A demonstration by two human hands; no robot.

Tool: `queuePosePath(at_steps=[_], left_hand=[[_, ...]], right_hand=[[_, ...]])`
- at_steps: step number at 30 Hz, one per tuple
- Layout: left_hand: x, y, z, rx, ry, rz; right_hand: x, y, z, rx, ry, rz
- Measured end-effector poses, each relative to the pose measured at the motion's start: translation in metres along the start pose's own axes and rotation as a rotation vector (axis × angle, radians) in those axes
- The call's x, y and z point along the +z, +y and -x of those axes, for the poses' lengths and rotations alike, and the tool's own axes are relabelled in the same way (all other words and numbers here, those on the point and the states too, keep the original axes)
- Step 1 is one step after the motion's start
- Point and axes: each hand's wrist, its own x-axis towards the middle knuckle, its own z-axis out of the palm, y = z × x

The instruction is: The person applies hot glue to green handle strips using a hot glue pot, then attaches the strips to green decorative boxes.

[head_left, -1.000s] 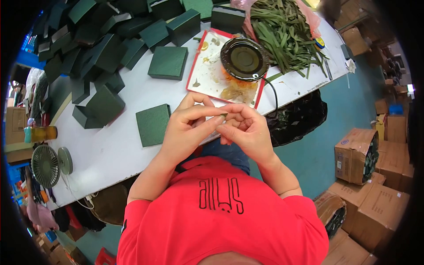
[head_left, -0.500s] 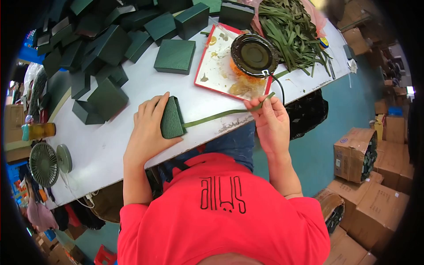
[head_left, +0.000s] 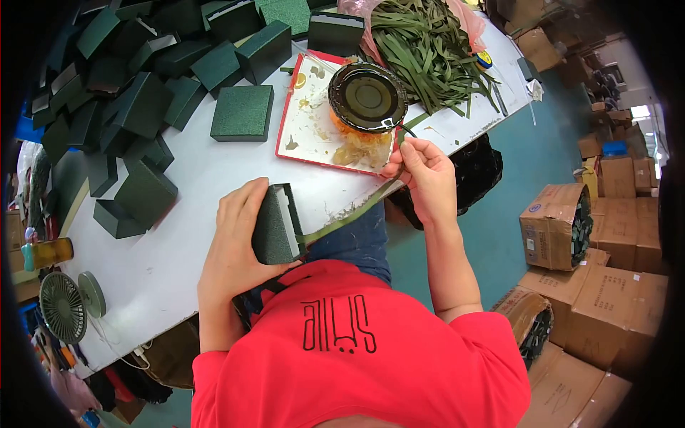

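Observation:
My left hand grips a dark green square box tilted on its edge at the near side of the white table. A green ribbon strip runs from the box's edge to my right hand, which pinches its far end. My right hand is beside a round black pot that stands on a red-rimmed white tray smeared with yellowish glue.
Several dark green boxes are heaped at the far left, with one flat box lying apart. A pile of green ribbon strips lies at the far right. Cardboard cartons stand on the floor at right. A small fan sits near left.
My left hand has lifted the box from flat on the table onto its edge, nearer my body. My right hand still holds the ribbon end, now angled down toward the box.

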Motion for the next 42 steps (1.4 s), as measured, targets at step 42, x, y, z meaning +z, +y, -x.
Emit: queuePosePath(at_steps=[42], left_hand=[[0.066,0.047,-0.051,0.010,0.004,0.513]], right_hand=[[0.008,-0.002,0.052,-0.148,-0.326,0.133]])
